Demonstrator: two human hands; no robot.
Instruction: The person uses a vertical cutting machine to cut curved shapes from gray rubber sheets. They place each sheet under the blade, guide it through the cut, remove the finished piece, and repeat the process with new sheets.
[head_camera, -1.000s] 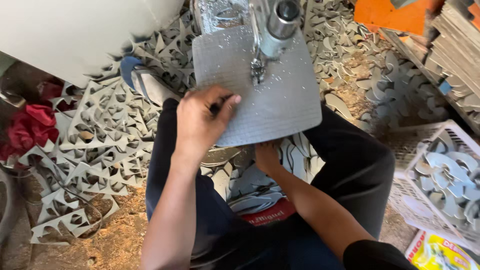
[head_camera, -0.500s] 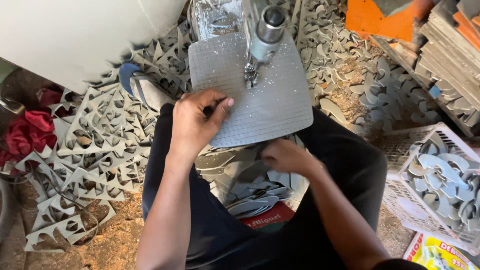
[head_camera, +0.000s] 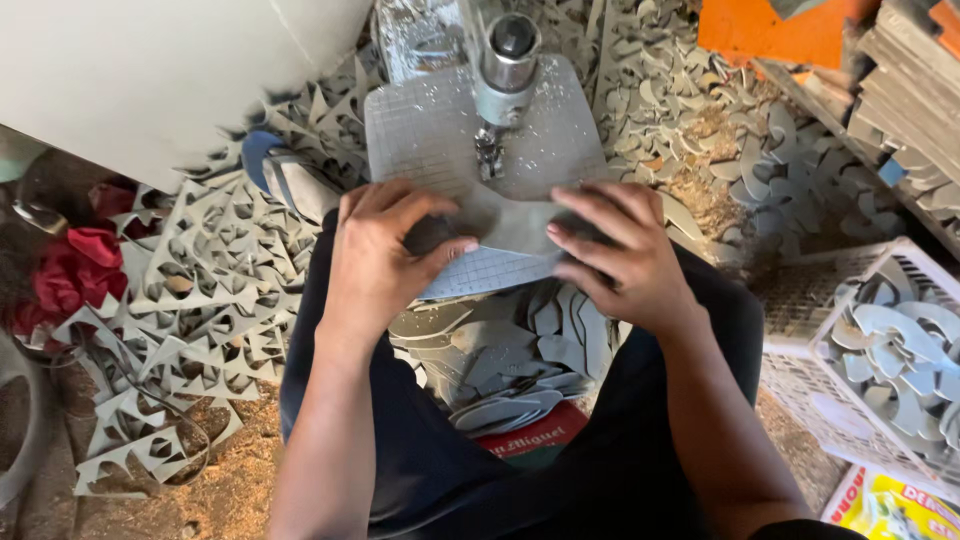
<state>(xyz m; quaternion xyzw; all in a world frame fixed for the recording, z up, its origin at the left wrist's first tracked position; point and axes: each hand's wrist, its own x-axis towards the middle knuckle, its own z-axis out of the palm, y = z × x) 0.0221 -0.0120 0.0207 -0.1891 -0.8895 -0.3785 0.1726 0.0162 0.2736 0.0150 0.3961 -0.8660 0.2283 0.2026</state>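
Where the right hand (head_camera: 620, 255) was down at the lap half a second ago, it now lies up on the grey gridded counter (head_camera: 420, 120) of the saw machine (head_camera: 505, 60), fingers spread flat on a grey sheet piece (head_camera: 510, 225). Left hand (head_camera: 385, 250) has shifted onto the same piece, fingers curled and pressing its left end. This piece sits on the counter's near edge, just below the blade. Cut grey shapes (head_camera: 520, 360) fill the lap below. White basket (head_camera: 800, 300) of cutouts stands at right.
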